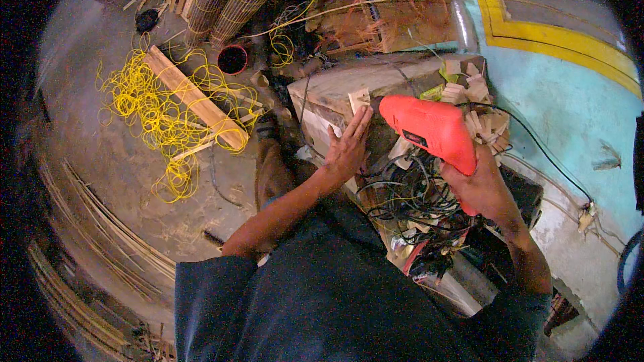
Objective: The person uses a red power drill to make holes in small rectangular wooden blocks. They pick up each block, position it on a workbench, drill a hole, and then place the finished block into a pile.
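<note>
A red power drill [429, 127] is in my right hand [484, 184], whose fingers wrap round its handle. The drill's nose points left, close to a small pale wooden piece [359, 98] on top of a worn wooden box [396, 67]. My left hand [347, 151] lies against the box's near edge with its fingers stretched out. Its fingertips touch the lower part of the small piece, and the thumb stands apart. The drill's tip is hard to make out beside the piece.
Tangled black cables [416, 194] lie below the drill. More small wooden pieces [479, 94] are heaped on the box's right side. Left on the floor, a plank [194, 97] lies among yellow cord [137, 104] near a dark-filled red container [232, 59]. Thin strips [117, 224] line the lower left.
</note>
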The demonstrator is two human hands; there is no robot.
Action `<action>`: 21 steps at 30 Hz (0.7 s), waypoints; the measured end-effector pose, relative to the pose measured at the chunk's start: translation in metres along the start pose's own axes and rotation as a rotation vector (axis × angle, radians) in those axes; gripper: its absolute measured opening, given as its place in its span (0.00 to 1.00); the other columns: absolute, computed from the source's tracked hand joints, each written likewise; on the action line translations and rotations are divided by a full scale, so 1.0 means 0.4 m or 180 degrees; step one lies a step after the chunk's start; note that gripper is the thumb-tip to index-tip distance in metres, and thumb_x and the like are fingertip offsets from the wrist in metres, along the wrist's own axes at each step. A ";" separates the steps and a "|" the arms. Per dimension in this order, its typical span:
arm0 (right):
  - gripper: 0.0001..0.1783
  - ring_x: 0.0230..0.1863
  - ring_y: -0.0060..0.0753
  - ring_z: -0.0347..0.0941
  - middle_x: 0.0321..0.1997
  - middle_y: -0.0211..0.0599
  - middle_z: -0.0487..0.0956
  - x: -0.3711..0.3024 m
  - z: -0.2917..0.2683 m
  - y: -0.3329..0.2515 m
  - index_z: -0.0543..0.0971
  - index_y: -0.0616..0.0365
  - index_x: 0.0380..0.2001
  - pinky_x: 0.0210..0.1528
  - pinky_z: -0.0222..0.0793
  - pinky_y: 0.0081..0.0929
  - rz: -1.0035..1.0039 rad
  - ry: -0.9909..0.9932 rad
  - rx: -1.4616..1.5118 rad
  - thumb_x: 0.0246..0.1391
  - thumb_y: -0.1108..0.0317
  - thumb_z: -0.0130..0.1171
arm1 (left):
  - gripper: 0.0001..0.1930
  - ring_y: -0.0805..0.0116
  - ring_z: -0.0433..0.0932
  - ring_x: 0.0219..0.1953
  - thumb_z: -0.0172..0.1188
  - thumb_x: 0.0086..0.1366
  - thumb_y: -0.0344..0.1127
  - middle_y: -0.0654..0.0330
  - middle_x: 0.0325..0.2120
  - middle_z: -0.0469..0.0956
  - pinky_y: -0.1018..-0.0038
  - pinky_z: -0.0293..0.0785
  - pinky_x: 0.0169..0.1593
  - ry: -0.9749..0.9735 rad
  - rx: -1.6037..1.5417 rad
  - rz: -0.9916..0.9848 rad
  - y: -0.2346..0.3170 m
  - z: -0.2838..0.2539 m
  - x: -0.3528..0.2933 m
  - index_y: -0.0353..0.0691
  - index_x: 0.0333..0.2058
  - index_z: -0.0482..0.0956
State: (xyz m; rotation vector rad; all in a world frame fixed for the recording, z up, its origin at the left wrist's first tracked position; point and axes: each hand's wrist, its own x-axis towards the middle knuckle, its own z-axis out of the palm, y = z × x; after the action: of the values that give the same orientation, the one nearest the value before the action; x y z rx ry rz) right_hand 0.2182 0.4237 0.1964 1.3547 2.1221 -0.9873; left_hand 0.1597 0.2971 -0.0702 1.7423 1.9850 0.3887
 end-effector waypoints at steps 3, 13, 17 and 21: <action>0.17 0.37 0.41 0.76 0.34 0.43 0.78 0.004 0.007 -0.011 0.74 0.61 0.43 0.44 0.70 0.36 0.0009 -0.0092 0.0056 0.50 0.66 0.59 | 0.41 0.59 0.35 0.72 0.58 0.56 0.51 0.57 0.69 0.39 0.39 0.69 0.51 0.0087 -0.0208 -0.0016 -0.003 0.009 0.002 0.37 0.65 0.57; 0.18 0.37 0.43 0.77 0.34 0.44 0.78 0.016 0.033 0.000 0.74 0.61 0.42 0.44 0.71 0.37 0.0018 0.0123 -0.0061 0.48 0.67 0.60 | 0.41 0.58 0.34 0.72 0.57 0.56 0.48 0.58 0.70 0.38 0.38 0.70 0.50 0.0226 -0.0228 0.0012 -0.005 0.043 0.005 0.38 0.65 0.55; 0.11 0.30 0.20 0.68 0.28 0.30 0.73 0.042 0.049 0.017 0.73 0.62 0.38 0.34 0.67 0.25 -0.0632 0.0154 -0.0078 0.50 0.72 0.55 | 0.39 0.57 0.33 0.72 0.55 0.58 0.46 0.59 0.70 0.37 0.38 0.70 0.50 0.0104 -0.0100 -0.0069 0.000 0.051 0.015 0.40 0.66 0.55; 0.09 0.25 0.21 0.68 0.23 0.29 0.72 0.097 0.134 0.054 0.72 0.62 0.34 0.29 0.67 0.24 -0.0354 0.0253 0.0169 0.50 0.71 0.57 | 0.36 0.57 0.31 0.72 0.54 0.59 0.42 0.60 0.70 0.37 0.38 0.71 0.50 -0.0250 -0.0189 0.0068 -0.007 0.055 -0.003 0.41 0.66 0.55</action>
State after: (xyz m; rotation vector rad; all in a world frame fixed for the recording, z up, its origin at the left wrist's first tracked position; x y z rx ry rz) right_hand 0.2200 0.4119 0.1277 1.3337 2.2665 -1.0566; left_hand 0.1690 0.2933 -0.0902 1.7168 1.8826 0.3766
